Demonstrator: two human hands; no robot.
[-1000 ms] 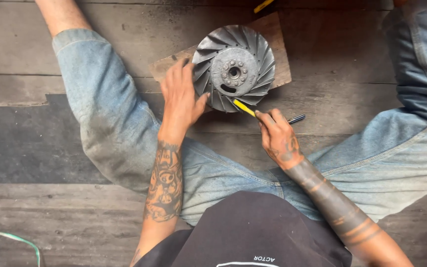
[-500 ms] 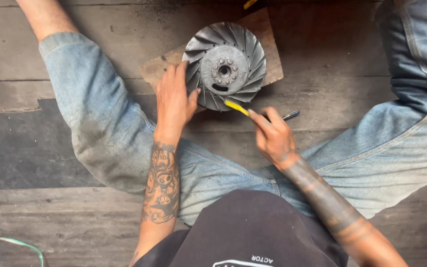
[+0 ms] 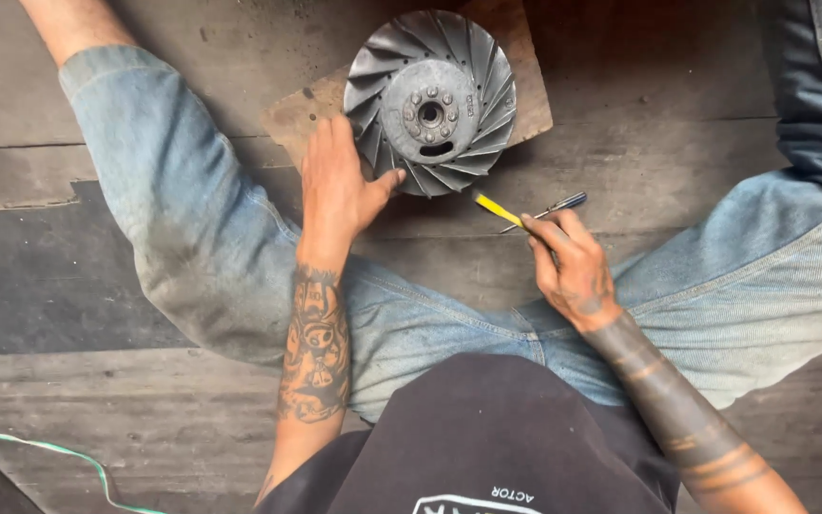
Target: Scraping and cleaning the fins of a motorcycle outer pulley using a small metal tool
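One grey, round, finned metal fan wheel with a bolted hub lies flat on a brown wooden board, which rests on the dark plank floor between our spread, blue-jeaned legs. We see the wheel ahead of both hands, slightly toward our left. Our left hand is the nearer: its palm lies flat on the board, fingers extended and loosely spread, gripping nothing, with the thumb tip touching the wheel's near-left rim. Our right hand sits apart from the wheel, near its lower right edge, and is closed around a thin yellow-handled tool together with a slim dark pen-like rod. The yellow tool's long axis runs obliquely from the fingers up and left toward the rim; its tip stops just short of the fins. The dark rod points up and right, away from the wheel. Open floor lies between the right hand and the wheel; the legs bound the space on both sides. At lower left, a green cable crosses the planks, well apart.
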